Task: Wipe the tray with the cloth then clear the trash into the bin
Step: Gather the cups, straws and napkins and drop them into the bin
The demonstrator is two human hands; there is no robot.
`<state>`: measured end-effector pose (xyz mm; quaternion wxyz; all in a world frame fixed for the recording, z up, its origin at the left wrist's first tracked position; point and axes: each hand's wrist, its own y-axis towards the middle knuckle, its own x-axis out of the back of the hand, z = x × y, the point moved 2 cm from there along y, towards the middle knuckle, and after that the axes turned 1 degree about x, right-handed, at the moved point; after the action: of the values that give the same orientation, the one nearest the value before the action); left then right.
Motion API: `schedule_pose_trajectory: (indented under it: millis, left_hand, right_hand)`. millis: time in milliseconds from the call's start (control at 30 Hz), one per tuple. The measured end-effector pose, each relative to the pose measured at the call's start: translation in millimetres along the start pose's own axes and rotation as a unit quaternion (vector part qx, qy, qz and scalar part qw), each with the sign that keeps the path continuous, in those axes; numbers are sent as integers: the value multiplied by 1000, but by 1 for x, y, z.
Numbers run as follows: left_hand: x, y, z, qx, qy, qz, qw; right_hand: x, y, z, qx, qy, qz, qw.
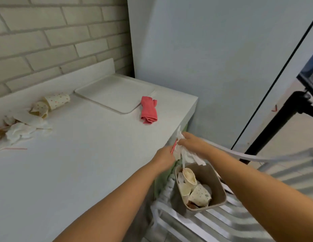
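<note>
The white tray [115, 92] lies at the back of the white table [73, 163], and the red cloth [149, 110] sits folded just to its right. Over the table's right edge, my left hand [163, 158] and my right hand [192, 144] both grip a wad of crumpled white napkins [182, 151] with a red straw [173, 147] in it. The wad hangs above the brown bin [215, 179], which stands on a striped seat and holds several paper cups. More trash lies at the table's left: two dotted paper cups [50, 103], crumpled napkins [24, 129] and a red straw [16, 148].
A brick wall runs behind the table and a pale panel stands to the right. A black stand [274, 126] with a dark device rises at the far right. The striped seat [239, 219] sits beside the table's right edge.
</note>
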<state>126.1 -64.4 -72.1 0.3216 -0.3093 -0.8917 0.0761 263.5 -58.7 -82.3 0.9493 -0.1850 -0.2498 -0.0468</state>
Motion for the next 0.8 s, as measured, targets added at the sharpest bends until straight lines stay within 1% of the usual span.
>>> schedule_pose_trajectory:
  millis: [133,233,333,400,500,600,667,733,800]
  left_hand:
    - [-46,17,12,37,23,61,997]
    - [-74,30,29,82,52,101,990]
    - [-95,39,44,113,74,125,983]
    - [-105,43,49,128,83,133,979]
    - [-117,50,52,142,77,142,977]
    - [-122,55,54,149,69,138,977]
    - [-124,58,56,156,69,131,977]
    - [-124,59,56,156,69,119,978]
    - [-126,61,53,152,60,101,981]
  right_hand:
    - [14,10,-60,-57,-33,-44,997]
    - [21,15,-105,-123,-72,-68,987]
    - [24,16,-144,-182,-98,-83,975]
    - [24,18,-163,-204,-110,-82,969]
    - [21,23,-183,-217,-104,-70,968]
    - [16,27,-196,-229,-81,-38,969]
    - [15,29,-203,-229,-97,-16,969]
    - [18,32,-203,-217,-127,-20,968]
    - [23,35,-198,-194,-118,-20,974]
